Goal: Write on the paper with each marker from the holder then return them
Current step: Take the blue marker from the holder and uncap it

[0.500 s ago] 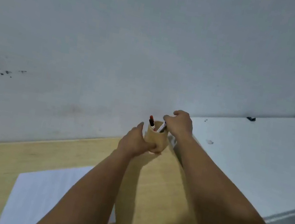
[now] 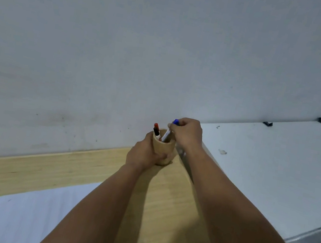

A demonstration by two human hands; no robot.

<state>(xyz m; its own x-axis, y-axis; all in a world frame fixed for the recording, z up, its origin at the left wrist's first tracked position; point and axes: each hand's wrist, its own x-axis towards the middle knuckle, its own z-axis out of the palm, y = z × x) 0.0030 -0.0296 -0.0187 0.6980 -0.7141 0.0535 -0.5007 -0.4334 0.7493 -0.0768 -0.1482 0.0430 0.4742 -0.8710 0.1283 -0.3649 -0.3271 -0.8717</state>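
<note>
A round wooden holder [image 2: 164, 147] stands at the far edge of the wooden table [image 2: 73, 170], against the wall. My left hand [image 2: 144, 152] wraps around its left side. A red-capped marker [image 2: 157, 131] leans inside it on the left. My right hand [image 2: 186, 132] pinches the top of a blue-capped marker [image 2: 168, 132], whose lower end is still inside the holder. A white sheet of paper [image 2: 31, 216] lies near me on the left, partly hidden by my left forearm.
A grey-white wall [image 2: 168, 47] rises right behind the holder. A white surface [image 2: 276, 167] adjoins the table on the right, with two small black clips [image 2: 267, 123] along its back edge. A grey floor strip shows at the far right.
My right hand has risen a little with the blue-capped marker, so its blue cap now shows above the holder. The left hand stays on the holder.
</note>
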